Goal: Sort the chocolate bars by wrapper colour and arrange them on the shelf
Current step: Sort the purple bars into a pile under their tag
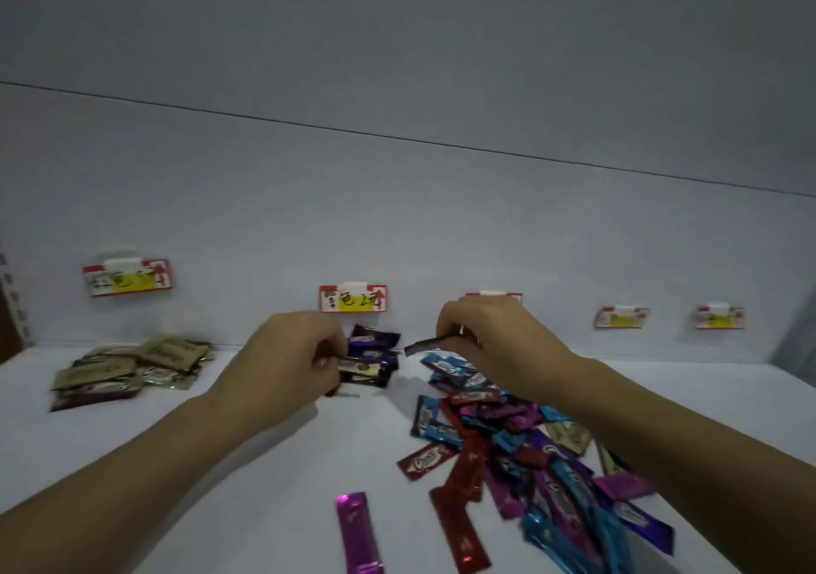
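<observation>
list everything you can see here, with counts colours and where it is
gold bars: a pile, count unclear, gold, left of the shelf
dark purple bars: a small pile, dark purple, centre back, below a price tag
mixed heap: many bars, blue, red, magenta, purple and a few gold, right side
magenta bar: one, magenta, alone at the front
price tags: five, red, white and yellow, on the back wall, one partly hidden by the right hand
shelf: one, white, under everything
left hand: fingers curled at the dark purple pile, grip unclear
right hand: pinches one dark bar
</observation>
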Available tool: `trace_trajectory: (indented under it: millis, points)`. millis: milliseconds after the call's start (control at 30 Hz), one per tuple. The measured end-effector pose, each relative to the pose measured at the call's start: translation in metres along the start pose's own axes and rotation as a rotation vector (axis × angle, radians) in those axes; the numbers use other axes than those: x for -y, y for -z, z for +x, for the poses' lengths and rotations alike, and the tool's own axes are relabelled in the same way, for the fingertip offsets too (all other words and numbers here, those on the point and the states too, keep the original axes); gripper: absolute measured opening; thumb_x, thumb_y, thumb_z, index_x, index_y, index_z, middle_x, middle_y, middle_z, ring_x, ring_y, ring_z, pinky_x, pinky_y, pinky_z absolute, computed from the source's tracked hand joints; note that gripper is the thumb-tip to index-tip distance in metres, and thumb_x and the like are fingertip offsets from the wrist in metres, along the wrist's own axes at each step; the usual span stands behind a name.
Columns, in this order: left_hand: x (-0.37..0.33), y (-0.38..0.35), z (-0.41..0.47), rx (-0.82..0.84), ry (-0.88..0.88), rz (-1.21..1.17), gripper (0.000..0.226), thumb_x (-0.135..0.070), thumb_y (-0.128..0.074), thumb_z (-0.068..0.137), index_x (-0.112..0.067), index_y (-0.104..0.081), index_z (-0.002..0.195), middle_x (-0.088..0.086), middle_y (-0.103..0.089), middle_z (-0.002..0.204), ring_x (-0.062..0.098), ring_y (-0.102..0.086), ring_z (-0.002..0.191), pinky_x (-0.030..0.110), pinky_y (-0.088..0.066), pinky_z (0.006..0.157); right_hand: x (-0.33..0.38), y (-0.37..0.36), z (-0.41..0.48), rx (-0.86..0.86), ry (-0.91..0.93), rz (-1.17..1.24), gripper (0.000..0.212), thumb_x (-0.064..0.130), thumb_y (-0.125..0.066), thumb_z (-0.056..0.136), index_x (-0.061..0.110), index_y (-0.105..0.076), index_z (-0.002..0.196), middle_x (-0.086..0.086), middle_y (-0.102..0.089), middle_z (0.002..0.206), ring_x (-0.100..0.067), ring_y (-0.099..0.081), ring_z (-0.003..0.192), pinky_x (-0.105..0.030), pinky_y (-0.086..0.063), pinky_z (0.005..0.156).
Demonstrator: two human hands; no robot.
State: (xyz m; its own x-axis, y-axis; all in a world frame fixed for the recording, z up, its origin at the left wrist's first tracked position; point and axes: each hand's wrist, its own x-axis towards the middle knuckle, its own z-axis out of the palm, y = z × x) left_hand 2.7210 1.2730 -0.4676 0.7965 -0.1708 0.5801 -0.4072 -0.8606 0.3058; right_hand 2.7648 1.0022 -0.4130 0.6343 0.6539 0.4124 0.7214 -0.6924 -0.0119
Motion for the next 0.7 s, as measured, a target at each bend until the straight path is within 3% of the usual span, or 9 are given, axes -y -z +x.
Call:
trace_trajectory:
  millis: [167, 233, 367, 533, 700]
  points:
    - [0.099, 0.069, -0.059, -0.114, 0.189, 0.244, 0.027, -0.002, -0.085, 0.068, -0.022, -0.071, 0.081, -0.009, -0.063, 0.077, 0.013, -0.059, 0.068, 0.021, -0.044, 0.061, 0.068, -0.052, 0.070, -0.022, 0.158, 0.056, 0.005, 0.017, -0.064, 0.093, 0.019, -0.067, 0.096, 0.005, -0.063, 0.092, -0.016, -0.056, 0.083, -0.030, -0.045, 0.073]
    - [0.129, 0.087, -0.085, -0.207, 0.313, 0.224, 0.026, -0.001, -0.084, 0.072, -0.020, -0.071, 0.085, -0.008, -0.064, 0.083, 0.013, -0.060, 0.074, 0.026, -0.049, 0.068, 0.093, -0.071, 0.096, -0.033, 0.181, 0.096, 0.004, 0.019, -0.065, 0.093, 0.020, -0.066, 0.097, 0.009, -0.055, 0.087, -0.015, -0.054, 0.083, -0.030, -0.044, 0.074]
    - [0.160, 0.100, -0.098, -0.392, 0.442, 0.154, 0.021, 0.001, -0.077, 0.080, -0.018, -0.073, 0.087, -0.007, -0.065, 0.085, 0.007, -0.059, 0.078, 0.013, -0.043, 0.072, 0.141, -0.105, 0.147, -0.048, 0.233, 0.137, 0.001, 0.017, -0.066, 0.092, 0.016, -0.066, 0.092, 0.004, -0.057, 0.085, -0.020, -0.057, 0.079, -0.036, -0.048, 0.072]
    - [0.183, 0.096, -0.103, -0.339, 0.551, 0.117, 0.019, -0.003, -0.078, 0.080, -0.021, -0.075, 0.083, -0.007, -0.065, 0.086, 0.008, -0.060, 0.079, 0.029, -0.055, 0.076, 0.183, -0.144, 0.189, -0.046, 0.212, 0.130, 0.011, 0.014, -0.060, 0.094, 0.014, -0.070, 0.092, -0.002, -0.063, 0.091, -0.024, -0.059, 0.083, -0.039, -0.051, 0.075]
    - [0.193, 0.093, -0.109, -0.222, 0.568, 0.186, 0.009, -0.016, -0.076, 0.085, -0.023, -0.080, 0.089, -0.007, -0.070, 0.090, 0.011, -0.062, 0.084, 0.028, -0.051, 0.079, 0.199, -0.167, 0.187, 0.061, 0.229, 0.039, 0.023, 0.022, -0.050, 0.098, 0.017, -0.072, 0.101, -0.003, -0.062, 0.096, -0.028, -0.061, 0.086, -0.038, -0.052, 0.072]
